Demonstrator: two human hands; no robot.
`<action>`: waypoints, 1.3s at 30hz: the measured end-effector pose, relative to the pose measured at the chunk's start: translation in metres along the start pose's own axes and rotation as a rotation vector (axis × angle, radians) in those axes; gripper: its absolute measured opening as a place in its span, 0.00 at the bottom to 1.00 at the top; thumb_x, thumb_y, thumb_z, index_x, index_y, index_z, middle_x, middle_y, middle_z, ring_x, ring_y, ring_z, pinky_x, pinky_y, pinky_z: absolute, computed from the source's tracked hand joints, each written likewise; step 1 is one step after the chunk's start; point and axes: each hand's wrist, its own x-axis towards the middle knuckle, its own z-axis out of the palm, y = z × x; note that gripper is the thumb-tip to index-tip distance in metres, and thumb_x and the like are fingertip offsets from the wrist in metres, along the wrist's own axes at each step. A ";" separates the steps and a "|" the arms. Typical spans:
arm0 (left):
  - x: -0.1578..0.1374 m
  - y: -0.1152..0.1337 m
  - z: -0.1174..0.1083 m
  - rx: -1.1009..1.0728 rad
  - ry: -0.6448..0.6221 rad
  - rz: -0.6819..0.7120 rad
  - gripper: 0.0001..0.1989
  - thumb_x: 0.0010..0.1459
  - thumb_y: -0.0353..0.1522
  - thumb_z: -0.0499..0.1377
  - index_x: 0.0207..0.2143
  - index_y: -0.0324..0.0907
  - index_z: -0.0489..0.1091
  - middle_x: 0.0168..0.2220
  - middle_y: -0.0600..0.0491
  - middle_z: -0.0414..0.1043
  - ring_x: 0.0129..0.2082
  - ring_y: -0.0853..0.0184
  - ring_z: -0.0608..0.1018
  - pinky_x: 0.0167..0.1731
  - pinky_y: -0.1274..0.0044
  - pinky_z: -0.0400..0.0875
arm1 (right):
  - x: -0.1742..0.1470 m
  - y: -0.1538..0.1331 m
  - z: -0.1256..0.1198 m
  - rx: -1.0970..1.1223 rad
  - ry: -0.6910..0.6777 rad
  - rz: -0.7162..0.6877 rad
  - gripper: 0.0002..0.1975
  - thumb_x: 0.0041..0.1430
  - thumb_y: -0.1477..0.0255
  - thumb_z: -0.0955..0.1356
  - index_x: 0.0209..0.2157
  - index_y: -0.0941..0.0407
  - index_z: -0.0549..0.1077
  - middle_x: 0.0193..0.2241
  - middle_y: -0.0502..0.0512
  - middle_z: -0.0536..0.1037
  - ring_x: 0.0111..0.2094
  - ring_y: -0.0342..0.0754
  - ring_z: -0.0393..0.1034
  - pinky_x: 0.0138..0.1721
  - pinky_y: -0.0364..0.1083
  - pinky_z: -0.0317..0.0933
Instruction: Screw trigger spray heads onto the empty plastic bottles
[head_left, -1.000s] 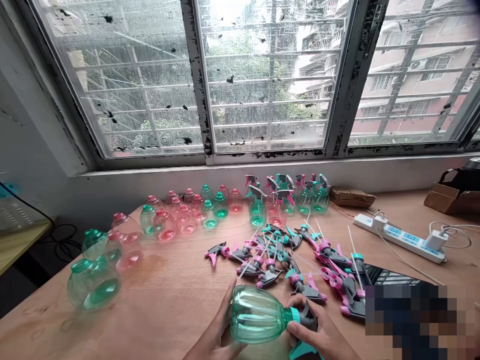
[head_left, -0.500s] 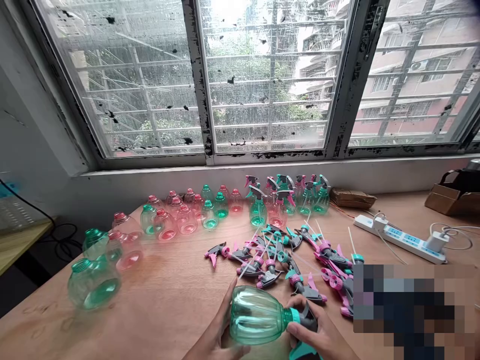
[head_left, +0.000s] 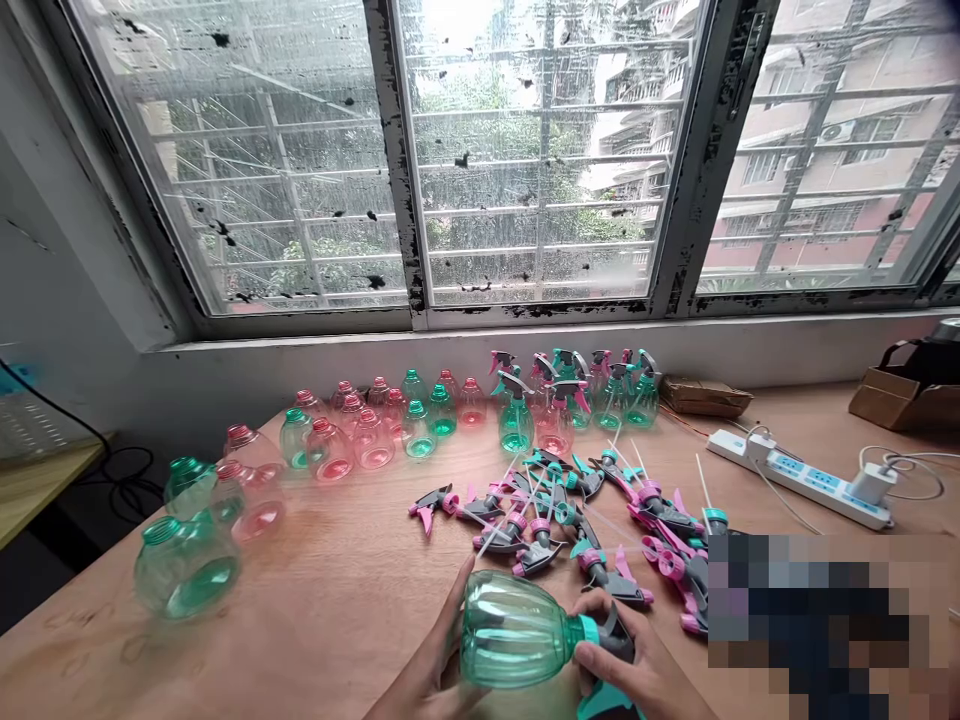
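A clear green spray bottle (head_left: 514,630) lies on its side in the air near the table's front edge, its base to the left. Around the base and underside curls my left hand (head_left: 439,650). At the neck, my right hand (head_left: 626,655) grips the turquoise collar and grey trigger head (head_left: 616,640), thumb on the near side. The head sits on the bottle's mouth; whether it is fully tightened I cannot tell. Just beyond the bottle lies a pile of loose trigger heads (head_left: 540,545) in grey with pink or turquoise parts, several with white straws.
Open green and pink bottles (head_left: 187,570) line the left and back of the wooden table (head_left: 322,620). Bottles with trigger heads (head_left: 516,425) stand at the back middle. A power strip (head_left: 802,478), a brown packet (head_left: 705,396) and a cardboard box (head_left: 904,385) lie right. A pixelated patch covers the lower right.
Both hands and the bottle stay almost in place. My left hand's fingers under the bottle have shifted slightly; nothing was let go.
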 end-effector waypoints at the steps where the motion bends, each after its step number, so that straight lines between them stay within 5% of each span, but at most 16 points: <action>1: 0.000 -0.001 -0.001 -0.005 -0.007 -0.001 0.46 0.62 0.41 0.63 0.70 0.58 0.34 0.72 0.54 0.50 0.71 0.54 0.52 0.69 0.62 0.44 | 0.000 0.000 0.000 0.002 -0.003 0.001 0.20 0.54 0.58 0.75 0.40 0.56 0.70 0.22 0.48 0.77 0.24 0.47 0.74 0.28 0.46 0.68; 5: 0.001 -0.004 -0.004 -0.003 -0.008 -0.036 0.54 0.55 0.40 0.69 0.70 0.57 0.32 0.72 0.51 0.51 0.71 0.51 0.53 0.69 0.58 0.42 | 0.001 0.002 -0.001 0.008 -0.018 0.015 0.20 0.55 0.59 0.75 0.40 0.57 0.70 0.21 0.48 0.78 0.23 0.46 0.74 0.28 0.44 0.66; 9: 0.000 -0.002 -0.005 0.035 -0.021 -0.069 0.52 0.55 0.41 0.69 0.71 0.53 0.38 0.72 0.51 0.49 0.72 0.52 0.50 0.70 0.60 0.39 | 0.001 0.002 -0.001 0.020 -0.029 0.013 0.20 0.55 0.59 0.75 0.40 0.57 0.70 0.21 0.49 0.79 0.24 0.46 0.74 0.28 0.44 0.65; 18: 0.001 0.001 -0.001 0.013 0.005 -0.041 0.54 0.57 0.40 0.68 0.70 0.58 0.30 0.72 0.54 0.50 0.71 0.53 0.53 0.69 0.61 0.40 | 0.000 0.000 -0.002 0.001 -0.027 0.017 0.20 0.54 0.59 0.76 0.40 0.57 0.70 0.21 0.49 0.79 0.24 0.45 0.74 0.28 0.42 0.65; 25: 0.000 -0.006 -0.006 0.000 -0.021 -0.063 0.51 0.55 0.43 0.68 0.71 0.53 0.39 0.72 0.51 0.49 0.71 0.50 0.50 0.69 0.59 0.40 | 0.001 0.001 -0.001 0.004 -0.026 0.011 0.20 0.53 0.59 0.76 0.40 0.56 0.71 0.21 0.48 0.79 0.24 0.47 0.74 0.27 0.42 0.65; 35: 0.003 -0.014 -0.011 0.016 -0.028 -0.041 0.54 0.59 0.40 0.65 0.70 0.56 0.26 0.73 0.54 0.44 0.72 0.54 0.50 0.69 0.61 0.37 | 0.001 0.001 -0.001 0.008 -0.028 0.017 0.19 0.55 0.59 0.75 0.40 0.57 0.70 0.21 0.49 0.79 0.24 0.46 0.74 0.29 0.43 0.66; 39: 0.001 -0.016 -0.013 0.049 -0.014 -0.073 0.56 0.55 0.43 0.68 0.71 0.53 0.30 0.74 0.52 0.42 0.73 0.51 0.44 0.69 0.59 0.34 | 0.000 -0.003 0.001 0.022 -0.025 0.021 0.19 0.54 0.60 0.76 0.39 0.57 0.71 0.21 0.48 0.78 0.23 0.45 0.73 0.28 0.43 0.65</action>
